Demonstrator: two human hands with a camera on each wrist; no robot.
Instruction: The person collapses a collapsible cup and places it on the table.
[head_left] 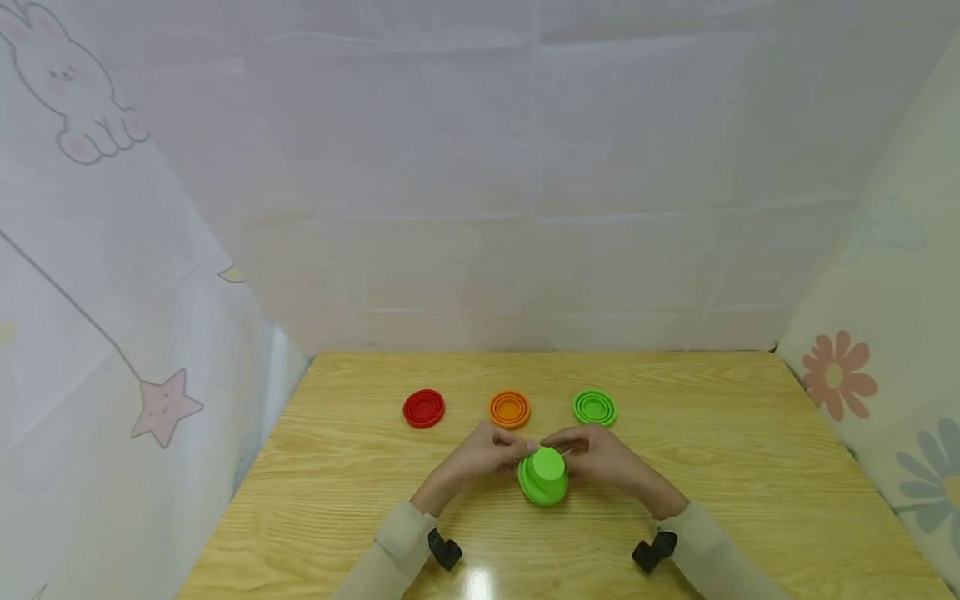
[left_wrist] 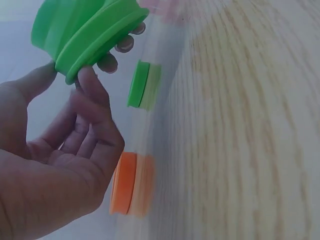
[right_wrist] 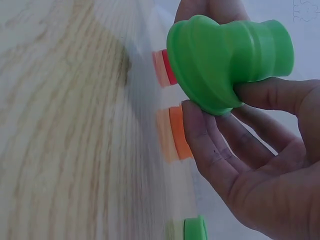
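A green collapsible silicone cup (head_left: 548,468) is held above the table between both hands, its small base turned up and its wide rim down. Its wall looks unevenly unfolded, bulging to one side in the right wrist view. My left hand (head_left: 491,452) pinches the rim between thumb and forefinger on the left. On the other side my right hand (head_left: 600,457) grips the cup (right_wrist: 225,65), thumb on the stepped wall and fingers at the rim. The left wrist view shows the left thumb and forefinger on the cup's rim (left_wrist: 102,37).
Behind the hands, three flattened collapsible cups lie in a row on the wooden table (head_left: 360,500): red (head_left: 423,408), orange (head_left: 509,409) and green (head_left: 595,407). A pale patterned cloth (head_left: 525,208) hangs along the table's back and sides.
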